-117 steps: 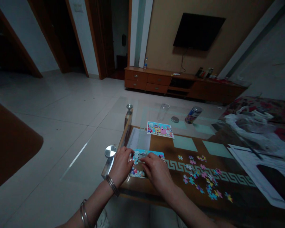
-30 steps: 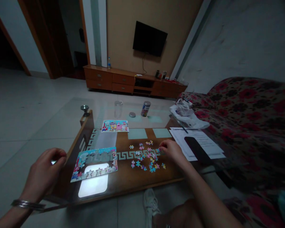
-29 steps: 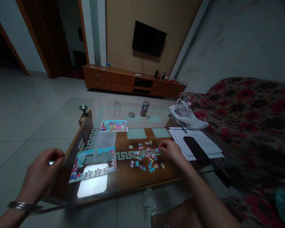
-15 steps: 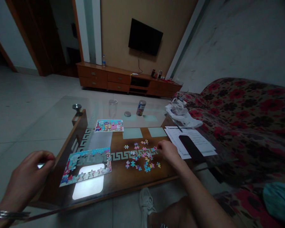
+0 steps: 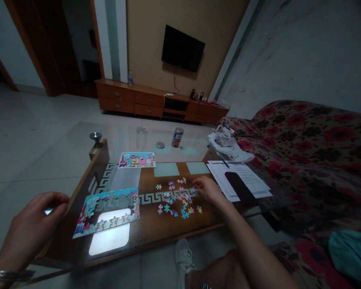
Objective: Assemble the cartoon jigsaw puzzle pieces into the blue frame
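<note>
Loose jigsaw puzzle pieces (image 5: 180, 197) lie scattered on the glass-topped table (image 5: 156, 228). At the right edge of this cluster is my right hand (image 5: 209, 189), its fingers slightly parted and the tips by a bluish piece (image 5: 193, 190); I see no piece lifted. My left hand (image 5: 37, 222) hovers beside the table's left edge, thumb and fingers curled together, with nothing visible in them. Between the hands lies a puzzle frame (image 5: 108, 228) with its border pieces joined and the middle open. Behind it rests a colourful cartoon picture sheet (image 5: 137, 159).
Farther back stand a clear jar (image 5: 141, 138), a flat round lid (image 5: 160, 145) and a printed can (image 5: 177, 137). On the right are papers (image 5: 222, 180), a black phone (image 5: 240, 188) and a white plastic bag (image 5: 228, 146). A flowered sofa (image 5: 297, 136) borders the right side.
My right hand has shifted slightly left toward the pieces, and its fingers have uncurled somewhat. My left hand has barely moved. The puzzle frame and pieces lie as before.
</note>
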A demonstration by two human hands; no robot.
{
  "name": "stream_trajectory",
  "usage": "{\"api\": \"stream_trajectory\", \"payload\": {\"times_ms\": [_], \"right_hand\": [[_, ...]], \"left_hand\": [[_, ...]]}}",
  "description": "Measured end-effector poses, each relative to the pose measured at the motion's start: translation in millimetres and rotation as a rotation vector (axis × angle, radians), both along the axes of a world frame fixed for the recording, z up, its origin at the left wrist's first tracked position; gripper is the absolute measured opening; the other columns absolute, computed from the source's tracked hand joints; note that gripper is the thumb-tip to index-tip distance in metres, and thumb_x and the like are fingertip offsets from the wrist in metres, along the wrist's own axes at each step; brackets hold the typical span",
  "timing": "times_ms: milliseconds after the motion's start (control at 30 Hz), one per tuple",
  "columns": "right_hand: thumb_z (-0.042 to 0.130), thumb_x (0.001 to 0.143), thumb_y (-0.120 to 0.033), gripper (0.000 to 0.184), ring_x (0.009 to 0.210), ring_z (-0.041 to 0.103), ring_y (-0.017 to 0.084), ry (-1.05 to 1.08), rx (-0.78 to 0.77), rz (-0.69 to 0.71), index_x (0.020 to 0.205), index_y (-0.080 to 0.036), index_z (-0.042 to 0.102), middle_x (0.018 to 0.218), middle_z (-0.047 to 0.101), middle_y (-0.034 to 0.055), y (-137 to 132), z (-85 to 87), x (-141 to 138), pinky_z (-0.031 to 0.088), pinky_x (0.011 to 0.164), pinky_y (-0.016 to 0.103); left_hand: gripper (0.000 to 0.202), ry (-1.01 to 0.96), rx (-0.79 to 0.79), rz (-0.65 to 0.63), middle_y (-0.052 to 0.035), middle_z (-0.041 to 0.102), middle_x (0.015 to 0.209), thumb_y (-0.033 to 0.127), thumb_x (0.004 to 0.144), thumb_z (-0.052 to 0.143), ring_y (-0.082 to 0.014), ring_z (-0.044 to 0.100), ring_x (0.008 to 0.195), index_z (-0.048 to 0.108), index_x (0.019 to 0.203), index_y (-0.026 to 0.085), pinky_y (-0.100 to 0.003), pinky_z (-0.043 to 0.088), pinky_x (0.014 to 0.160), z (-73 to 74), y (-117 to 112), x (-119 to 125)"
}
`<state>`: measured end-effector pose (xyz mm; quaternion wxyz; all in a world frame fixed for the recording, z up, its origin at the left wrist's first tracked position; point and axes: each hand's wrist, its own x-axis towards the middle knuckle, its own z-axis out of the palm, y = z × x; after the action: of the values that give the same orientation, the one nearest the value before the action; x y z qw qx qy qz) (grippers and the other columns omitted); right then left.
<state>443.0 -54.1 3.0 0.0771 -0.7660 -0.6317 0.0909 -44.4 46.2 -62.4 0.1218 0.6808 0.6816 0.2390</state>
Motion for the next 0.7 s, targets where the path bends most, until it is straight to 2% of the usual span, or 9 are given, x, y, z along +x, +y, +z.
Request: {"api": "stream_trajectory", "payload": {"times_ms": [100,200,333,500,633,700], "right_hand": [[0.064,0.073,-0.009,0.024,0.088,0.061,0.017,0.015,-0.022,0.032,0.094,-0.018,0.071,0.098,0.068,0.0066,1,-0.2,0,0.041,0.078,0.025],[0.066,0.073,-0.011,0.016,0.083,0.06,0.017,-0.001,-0.072,-0.027,0.087,-0.017,0.07,0.093,0.068,0.0063,1,1.0,0,0.04,0.073,0.024],[0.068,0.071,-0.011,0.016,0.079,0.06,0.017,0.0,-0.106,-0.051,0.086,-0.017,0.069,0.088,0.068,0.006,1,-0.6,2,0.039,0.068,0.023],[0.066,0.072,-0.01,0.027,0.085,0.059,0.017,0.03,-0.03,0.056,0.097,-0.019,0.069,0.098,0.066,0.0057,5,-8.0,3,0.04,0.074,0.024],[0.064,0.072,-0.011,0.019,0.08,0.058,0.016,0.0,-0.05,0.103,0.088,-0.019,0.069,0.092,0.064,0.0054,11,-11.5,1,0.038,0.069,0.024],[0.065,0.069,-0.011,0.014,0.077,0.057,0.017,-0.019,-0.057,0.097,0.081,-0.018,0.068,0.088,0.064,0.0055,14,-13.7,2,0.037,0.067,0.025]], "left_hand": [[0.018,-0.066,0.092,-0.09,0.0057,0.058,0.092,0.037,0.084,0.038,-0.0158,0.056,0.086,0.053,0.087,0.026,-0.026,0.04,0.075,4.2,-4,1],[0.019,-0.056,0.073,-0.092,0.0036,0.059,0.091,0.037,0.083,0.04,-0.0177,0.056,0.085,0.055,0.085,0.025,-0.026,0.04,0.073,9.7,-6,2],[0.017,-0.063,0.06,-0.088,0.0009,0.063,0.091,0.036,0.077,0.044,-0.0194,0.058,0.085,0.058,0.081,0.026,-0.027,0.041,0.073,15.8,-7,5],[0.016,-0.15,0.065,-0.057,0.0018,0.065,0.085,0.037,0.069,0.047,-0.0211,0.06,0.082,0.059,0.074,0.027,-0.028,0.042,0.072,24.5,-9,12],[0.015,-0.2,0.069,-0.041,0.0012,0.064,0.081,0.036,0.065,0.048,-0.0211,0.059,0.08,0.057,0.07,0.026,-0.03,0.043,0.074,33.9,-13,19],[0.016,-0.227,0.079,-0.073,-0.0008,0.063,0.081,0.035,0.066,0.047,-0.0213,0.059,0.079,0.057,0.071,0.024,-0.031,0.044,0.074,38.5,-15,23]]}}
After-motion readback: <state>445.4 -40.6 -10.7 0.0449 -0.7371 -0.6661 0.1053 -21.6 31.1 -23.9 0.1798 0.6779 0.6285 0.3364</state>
